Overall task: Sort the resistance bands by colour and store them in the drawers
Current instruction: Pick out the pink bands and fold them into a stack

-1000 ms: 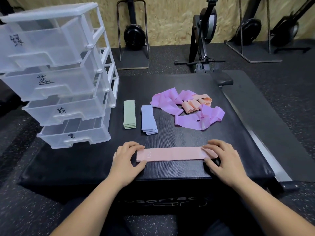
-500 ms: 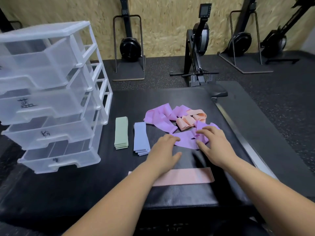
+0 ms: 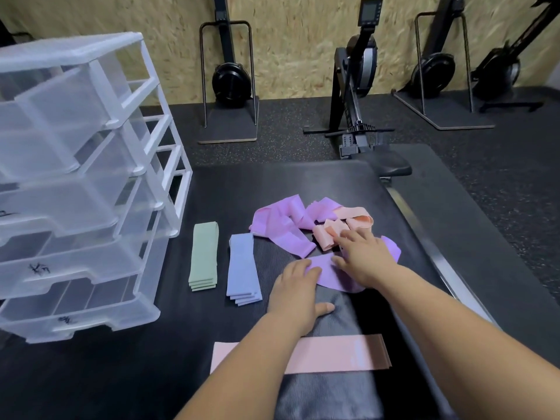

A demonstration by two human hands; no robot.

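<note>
On the worktop (image 3: pixel 272 183), green stack (image 3: pixel 203 256) & blue stack (image 3: pixel 242 269) lay folded, pink band (image 3: pixel 336 354) flat at front. Purple/peach tangle (image 3: pixel 285 234) was unsorted; left hand (image 3: pixel 298 294) & right hand (image 3: pixel 365 257) rested flat-fingered on it, apparently gripping nothing. Drawers (image 3: pixel 75 189) looked empty, storing not begun.

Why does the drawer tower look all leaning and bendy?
Head view: the wide-angle lens bows the drawer tower near the left edge; soft glare whitens the black mat at its far end; the drawer labels look blurry.
</note>
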